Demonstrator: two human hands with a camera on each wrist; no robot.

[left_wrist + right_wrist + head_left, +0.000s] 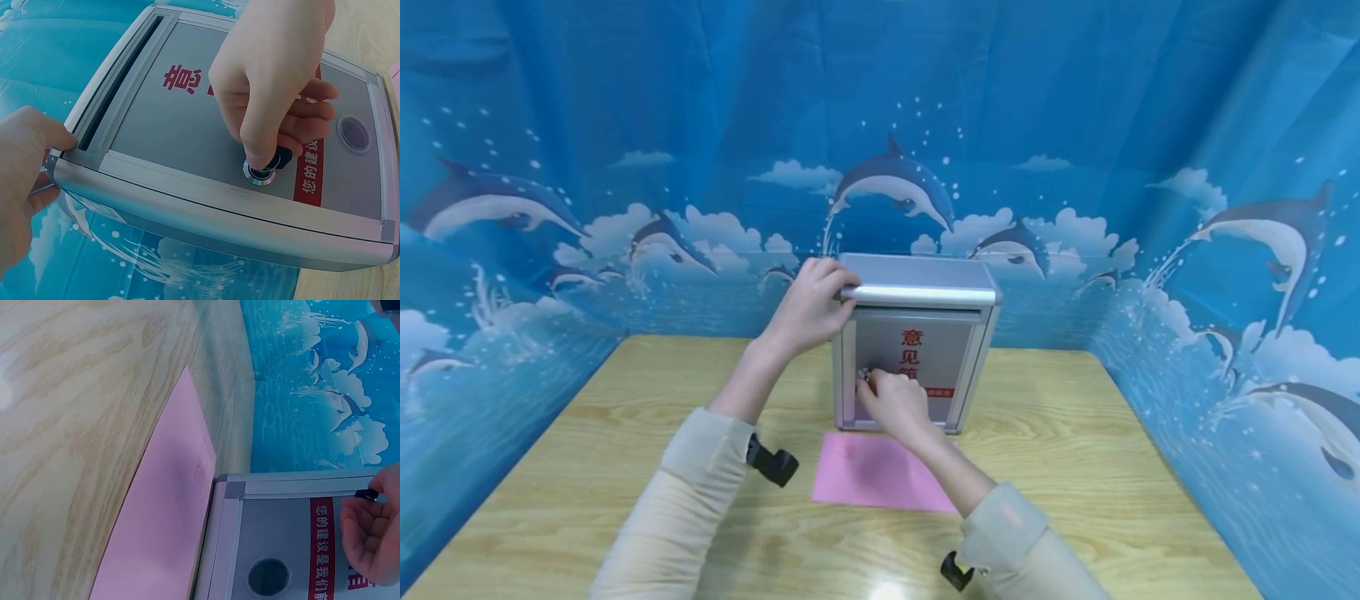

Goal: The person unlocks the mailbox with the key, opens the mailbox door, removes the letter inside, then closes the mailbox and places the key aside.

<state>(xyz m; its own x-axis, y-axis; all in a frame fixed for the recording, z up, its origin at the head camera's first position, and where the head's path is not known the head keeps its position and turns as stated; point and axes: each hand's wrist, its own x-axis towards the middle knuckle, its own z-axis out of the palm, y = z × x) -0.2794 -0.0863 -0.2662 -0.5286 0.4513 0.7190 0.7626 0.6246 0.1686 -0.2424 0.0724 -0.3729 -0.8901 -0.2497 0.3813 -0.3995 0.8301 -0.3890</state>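
A silver-grey suggestion box (917, 283) with red lettering stands upright on the table. My left hand (812, 307) grips its upper left corner, thumb at the front and fingers over the top. In the left wrist view that hand (28, 181) holds the corner beside the long slot (122, 81). My right hand (897, 404) is at the left side of the front door, pinching a black-headed key (282, 157) between thumb and curled fingers. The key sits at the round metal lock (259, 174). In the right wrist view, the key's head (367, 494) shows at the fingertips.
A pink envelope (880, 471) lies flat on the wooden table (1060, 467) just in front of the box. A round window (354, 134) is set low in the door. Blue dolphin-printed curtain (760, 100) surrounds the table at the back and sides.
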